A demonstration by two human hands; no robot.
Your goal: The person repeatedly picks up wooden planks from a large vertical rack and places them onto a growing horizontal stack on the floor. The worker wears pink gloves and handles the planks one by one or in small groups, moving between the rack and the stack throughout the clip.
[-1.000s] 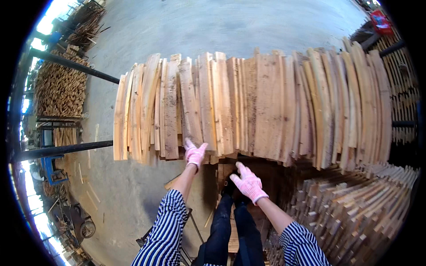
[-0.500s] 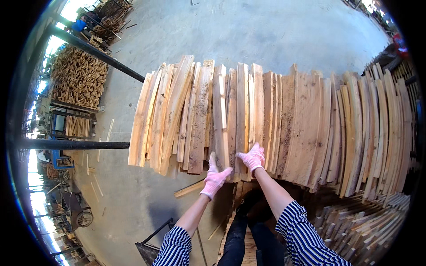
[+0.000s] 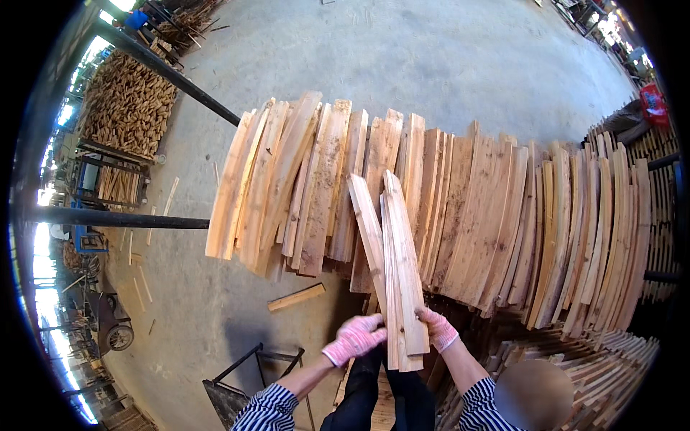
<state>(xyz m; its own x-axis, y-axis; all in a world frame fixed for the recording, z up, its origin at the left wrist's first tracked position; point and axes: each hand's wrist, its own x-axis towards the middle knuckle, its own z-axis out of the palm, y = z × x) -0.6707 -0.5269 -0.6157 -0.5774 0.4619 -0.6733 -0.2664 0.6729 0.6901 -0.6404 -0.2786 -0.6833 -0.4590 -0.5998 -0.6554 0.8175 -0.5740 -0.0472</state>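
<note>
A small bundle of wooden boards is lifted off the stack and tilted toward me, its far ends still over the pile. My left hand, in a pink knit glove, presses its closed fingers on the bundle's left edge near the lower end. On the opposite edge, my right hand, gloved alike, grips the same boards with its fingers partly hidden behind them. Beyond lies a long row of stacked boards, side by side, with rough, stained faces.
Black metal bars run in from the left to the stack. A loose board lies on the concrete floor beside a black metal frame. More stacked slats fill the lower right. A large wood pile stands far left.
Both hands have drawn back toward my body, bringing several boards off the row. Half a second ago they were at the near ends of the boards in the stack.
</note>
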